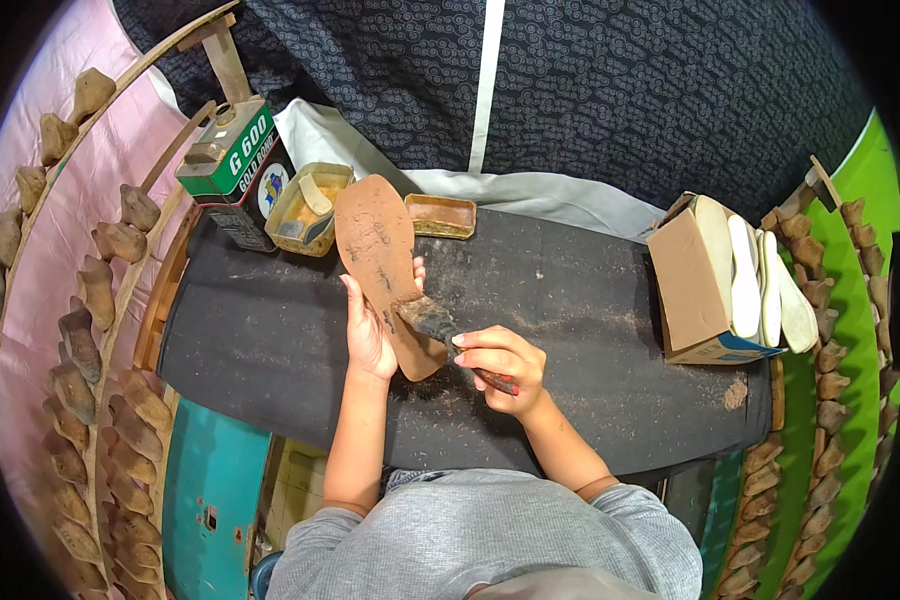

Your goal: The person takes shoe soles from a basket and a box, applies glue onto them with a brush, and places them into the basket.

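My left hand holds up a brown shoe sole over the dark-topped table, thumb at its left edge and fingertips showing at its right edge. Dark smudges mark the face of the sole. In my right hand is a glue-stained brush, gripped by its dark handle, with a bit of red near the end. The brush's wide, crusted head rests against the lower part of the sole. Fingers of both hands are closed around what they hold.
Beyond the sole stand a green and black metal can, an open tub with a spatula-like piece in it, and a shallow tray. A cardboard box of pale soles is at right. Racks of wooden shoe lasts flank the table.
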